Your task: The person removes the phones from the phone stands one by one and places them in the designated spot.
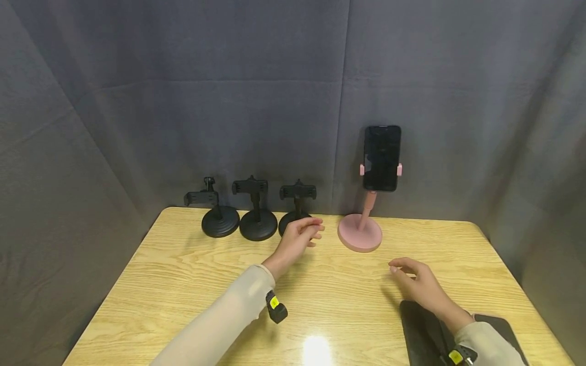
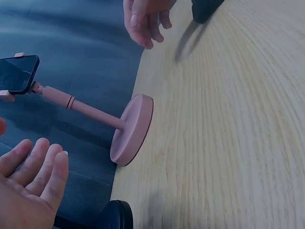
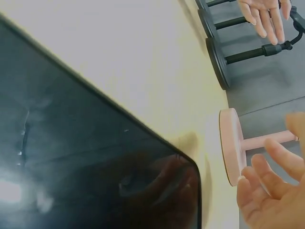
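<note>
A pink phone stand (image 1: 360, 233) stands upright near the table's back edge, with a black phone (image 1: 382, 157) clamped upright in its holder. Left of it, my left hand (image 1: 295, 241) hovers in front of a black phone stand (image 1: 297, 192), fingers loosely bent around nothing. My right hand (image 1: 420, 282) is also free of any object, held above the table to the front right of the pink stand. Beneath the right wrist lies a flat device with a glossy black screen (image 3: 95, 143), partly covered by the forearm in the head view.
Two more black phone stands (image 1: 258, 223) (image 1: 220, 221) stand in the back left row. Another dark flat device (image 1: 496, 325) lies at the front right. A grey curtain (image 1: 274, 101) hangs behind the wooden table (image 1: 183, 284).
</note>
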Action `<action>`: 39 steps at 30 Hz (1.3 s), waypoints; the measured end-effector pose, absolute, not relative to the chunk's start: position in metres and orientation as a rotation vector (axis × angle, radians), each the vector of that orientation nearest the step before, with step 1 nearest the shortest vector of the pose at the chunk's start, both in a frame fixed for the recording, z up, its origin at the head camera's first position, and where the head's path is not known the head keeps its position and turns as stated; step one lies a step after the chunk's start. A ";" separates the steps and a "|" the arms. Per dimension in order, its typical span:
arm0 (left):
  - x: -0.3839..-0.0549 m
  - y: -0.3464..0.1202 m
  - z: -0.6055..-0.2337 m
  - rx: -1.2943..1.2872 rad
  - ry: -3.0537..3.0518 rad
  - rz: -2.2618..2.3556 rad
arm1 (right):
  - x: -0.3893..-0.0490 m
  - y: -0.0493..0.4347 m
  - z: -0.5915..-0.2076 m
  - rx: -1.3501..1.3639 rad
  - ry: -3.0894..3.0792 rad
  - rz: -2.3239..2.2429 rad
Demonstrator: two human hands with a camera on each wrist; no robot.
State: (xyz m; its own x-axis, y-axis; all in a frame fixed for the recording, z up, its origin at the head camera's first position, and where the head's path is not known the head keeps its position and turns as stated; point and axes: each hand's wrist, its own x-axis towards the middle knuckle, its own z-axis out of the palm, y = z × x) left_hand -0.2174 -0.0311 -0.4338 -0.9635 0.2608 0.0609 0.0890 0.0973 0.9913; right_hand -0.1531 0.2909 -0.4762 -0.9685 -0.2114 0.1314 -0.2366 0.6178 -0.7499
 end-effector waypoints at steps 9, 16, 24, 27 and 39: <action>-0.226 -0.021 -0.429 0.304 2.222 1.974 | -0.163 0.285 -0.467 0.301 -2.780 1.300; -0.235 -0.016 -0.432 0.269 2.192 1.979 | -0.172 0.286 -0.467 0.148 -2.785 1.500; -0.243 -0.013 -0.432 0.315 2.253 1.996 | -0.182 0.285 -0.469 0.075 -2.754 1.602; -0.245 -0.011 -0.432 0.317 2.265 1.996 | -0.186 0.287 -0.467 0.074 -2.755 1.609; -0.254 -0.005 -0.427 0.324 2.279 1.969 | -0.209 0.291 -0.462 0.025 -2.773 1.612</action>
State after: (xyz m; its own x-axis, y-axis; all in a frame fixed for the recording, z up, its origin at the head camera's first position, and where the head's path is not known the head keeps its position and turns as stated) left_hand -0.2545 -0.0049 -0.4272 -0.9709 0.2332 0.0544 0.0877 0.1347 0.9870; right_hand -0.2093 0.2914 -0.4624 -0.9977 -0.0468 -0.0493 0.0197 0.4955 -0.8684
